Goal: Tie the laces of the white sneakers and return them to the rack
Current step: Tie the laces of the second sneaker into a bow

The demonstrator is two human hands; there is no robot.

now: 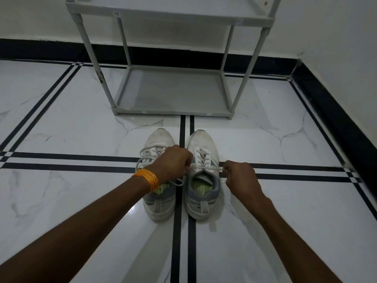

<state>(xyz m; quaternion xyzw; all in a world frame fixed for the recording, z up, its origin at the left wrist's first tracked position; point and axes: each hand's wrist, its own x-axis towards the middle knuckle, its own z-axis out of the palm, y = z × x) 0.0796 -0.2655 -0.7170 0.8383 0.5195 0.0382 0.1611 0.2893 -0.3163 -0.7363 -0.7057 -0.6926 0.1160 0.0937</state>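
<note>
Rack [172, 89] beyond sneakers [203, 174], unobstructed

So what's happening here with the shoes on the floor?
A person is tying the laces of a pair of white sneakers that stand side by side on the tiled floor, toes toward a grey rack. The left hand and the right hand each pinch one end of the lace of the right sneaker and pull it out sideways. The left sneaker has loose, untied laces. The rack's bottom shelf holds nothing; neither shoe is back on it yet.
</note>
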